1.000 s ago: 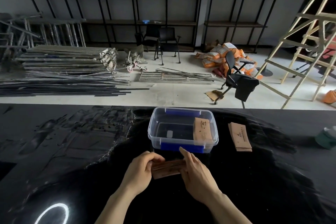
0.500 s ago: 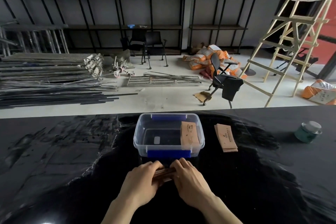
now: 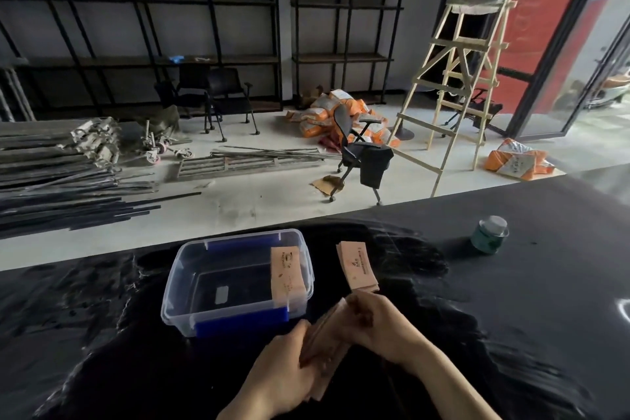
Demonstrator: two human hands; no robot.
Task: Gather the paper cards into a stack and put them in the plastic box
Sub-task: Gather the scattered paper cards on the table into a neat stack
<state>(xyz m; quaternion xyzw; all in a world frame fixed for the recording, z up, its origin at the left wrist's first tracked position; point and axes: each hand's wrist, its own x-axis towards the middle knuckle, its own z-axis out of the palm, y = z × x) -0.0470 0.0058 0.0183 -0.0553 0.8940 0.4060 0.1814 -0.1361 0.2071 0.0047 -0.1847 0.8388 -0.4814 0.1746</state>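
While both hands (image 3: 335, 348) pinch the card stack (image 3: 324, 334), now tilted up off the table just right of the plastic box (image 3: 238, 283): squared, ready for loading.

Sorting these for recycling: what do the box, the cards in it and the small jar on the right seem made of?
Box: clear glossy plastic, since the table shows through its walls; its blue latches look opaque plastic.
Cards in the box: matte tan paper or thin cardboard with dark print.
Jar: translucent green, glass or plastic, too blurred to tell; its pale lid looks plastic.
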